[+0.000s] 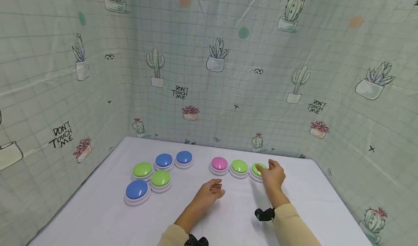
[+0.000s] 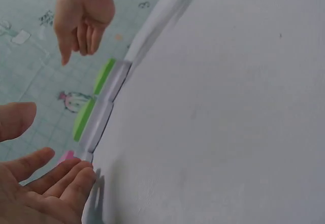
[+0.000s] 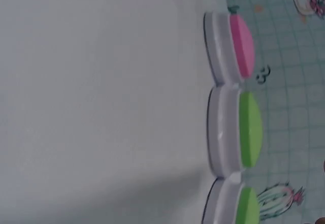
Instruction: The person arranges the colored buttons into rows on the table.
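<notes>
Over the middle of the white table, my left hand (image 1: 207, 196) hangs with loosely bent fingers and nothing in them, in front of the pink button (image 1: 219, 163). My right hand (image 1: 273, 175) is held above the rightmost green button (image 1: 258, 170), thumb and fingers spread apart, partly covering it in the head view. Between that one and the pink button stands another green button (image 1: 239, 167); the three form a touching row on white round bases. In the right wrist view this row shows side-on, with the pink button (image 3: 242, 46) at the top.
On the left side of the table (image 1: 107, 209) is a cluster of blue and green buttons, among them a large blue button (image 1: 136, 190) at the front and a green button (image 1: 161, 179). Cactus-printed cloth walls (image 1: 202, 93) rise behind and at both sides.
</notes>
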`<action>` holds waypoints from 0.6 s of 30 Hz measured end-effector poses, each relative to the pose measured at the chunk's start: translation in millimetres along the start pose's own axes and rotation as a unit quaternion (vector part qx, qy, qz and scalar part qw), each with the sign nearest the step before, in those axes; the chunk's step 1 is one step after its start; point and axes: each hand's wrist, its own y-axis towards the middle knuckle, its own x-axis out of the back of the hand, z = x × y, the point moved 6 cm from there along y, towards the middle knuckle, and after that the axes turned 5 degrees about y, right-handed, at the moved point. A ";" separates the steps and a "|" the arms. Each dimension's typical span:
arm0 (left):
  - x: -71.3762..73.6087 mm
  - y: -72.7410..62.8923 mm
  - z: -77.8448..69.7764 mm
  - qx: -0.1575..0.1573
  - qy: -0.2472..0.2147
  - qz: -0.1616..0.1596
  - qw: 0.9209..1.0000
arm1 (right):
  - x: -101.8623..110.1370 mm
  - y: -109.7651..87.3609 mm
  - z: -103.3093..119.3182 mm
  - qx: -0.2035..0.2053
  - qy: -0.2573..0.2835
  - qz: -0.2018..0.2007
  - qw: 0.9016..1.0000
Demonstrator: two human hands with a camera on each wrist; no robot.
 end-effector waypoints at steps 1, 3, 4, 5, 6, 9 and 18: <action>7.4 -1.6 -0.5 -0.009 0.006 -0.016 1.000 | -5.2 -2.9 8.2 0.013 0.006 0.004 1.000; 23.5 -5.5 -2.0 -0.027 0.017 -0.048 0.998 | -18.9 -9.6 22.6 0.034 0.019 0.021 0.999; 35.6 -9.1 -1.5 -0.031 0.021 -0.069 0.997 | -30.9 -14.3 29.1 0.040 0.027 0.037 0.998; 48.1 -13.0 -0.9 -0.032 0.027 -0.092 0.995 | -43.4 -19.7 34.8 0.046 0.032 0.054 0.997; 60.9 -16.6 -0.9 -0.034 0.031 -0.115 0.992 | -56.1 -25.0 39.2 0.051 0.037 0.071 0.996; 99.1 -28.9 -4.5 -0.051 0.060 -0.197 0.977 | -93.2 -42.3 47.9 0.062 0.060 0.117 0.989; 162.4 -47.7 -6.3 -0.037 0.214 -0.311 0.925 | -172.3 -91.5 51.2 0.070 0.079 0.214 0.971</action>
